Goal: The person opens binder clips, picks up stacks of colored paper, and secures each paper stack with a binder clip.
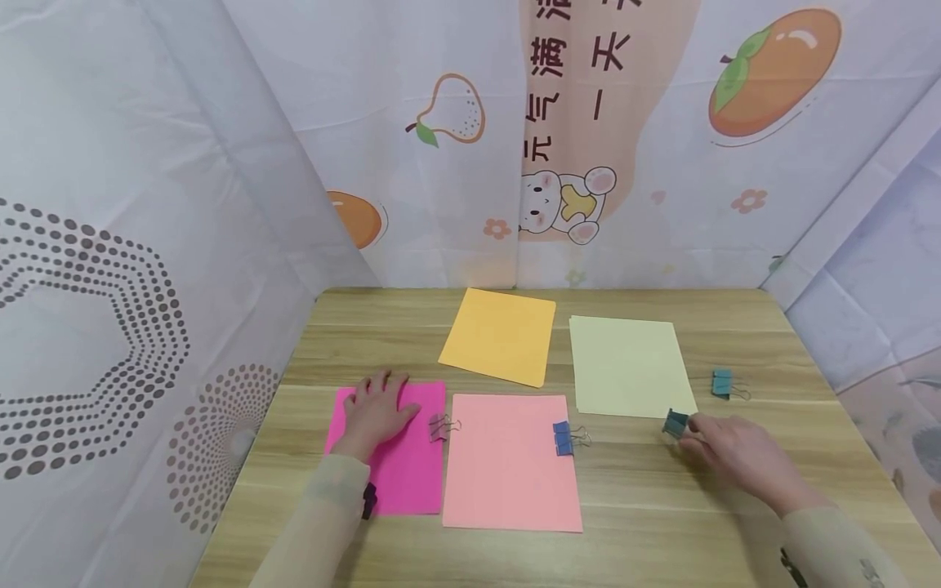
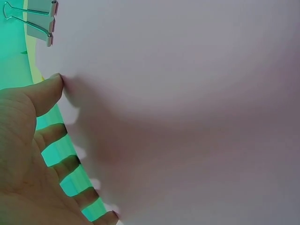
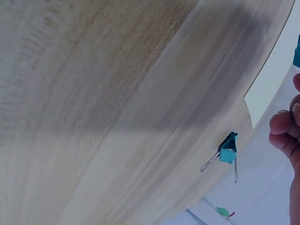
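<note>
My left hand rests with fingers spread on the bright magenta paper. In the left wrist view its fingertips touch that paper along the edge. A pinkish-grey binder clip grips the paper's right edge. My right hand pinches a dark teal binder clip by its handle side, right at the lower right corner of the pale yellow paper. In the right wrist view only a sliver of this clip shows at the right edge. A second teal binder clip lies on the table beyond my right hand.
Light pink paper lies in the middle, with a blue binder clip on its right edge. Orange-yellow paper lies behind it. Printed curtains enclose the wooden table at the back and sides.
</note>
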Motion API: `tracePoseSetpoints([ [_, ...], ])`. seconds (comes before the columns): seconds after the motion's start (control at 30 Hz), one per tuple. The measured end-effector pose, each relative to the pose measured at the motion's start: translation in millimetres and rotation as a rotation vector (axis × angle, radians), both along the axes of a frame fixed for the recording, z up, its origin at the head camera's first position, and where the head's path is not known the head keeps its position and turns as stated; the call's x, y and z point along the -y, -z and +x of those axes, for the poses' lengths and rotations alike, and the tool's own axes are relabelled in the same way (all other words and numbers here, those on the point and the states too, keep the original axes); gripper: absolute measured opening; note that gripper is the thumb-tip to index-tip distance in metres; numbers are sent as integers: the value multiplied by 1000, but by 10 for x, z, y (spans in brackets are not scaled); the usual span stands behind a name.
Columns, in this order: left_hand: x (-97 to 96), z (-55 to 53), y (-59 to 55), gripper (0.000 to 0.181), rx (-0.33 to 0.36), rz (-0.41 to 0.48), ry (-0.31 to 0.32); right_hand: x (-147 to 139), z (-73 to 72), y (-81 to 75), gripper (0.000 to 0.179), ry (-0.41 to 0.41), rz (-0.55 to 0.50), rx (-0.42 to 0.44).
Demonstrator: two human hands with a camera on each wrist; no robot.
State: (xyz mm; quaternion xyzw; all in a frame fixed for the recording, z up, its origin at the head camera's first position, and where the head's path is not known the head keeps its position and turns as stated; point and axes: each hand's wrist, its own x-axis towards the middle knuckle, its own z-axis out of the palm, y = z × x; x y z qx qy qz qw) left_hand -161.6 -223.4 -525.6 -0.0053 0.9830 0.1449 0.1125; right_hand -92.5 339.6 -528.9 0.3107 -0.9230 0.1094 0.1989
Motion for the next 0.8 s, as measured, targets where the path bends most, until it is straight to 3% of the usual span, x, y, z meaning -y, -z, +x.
tracePoseSetpoints([
  [0.4,-48,-121,-59,67,2,-27,-15,60,-45,-101,46,-2,17,-25],
  [0.6,-163,-225,-91,65,-2,-35,-8,79,-90,-111,51,-27,14,-70],
  [0.8,-332,-374,-105,67,-9,13,4,87,-122,-63,54,-43,6,-137],
])
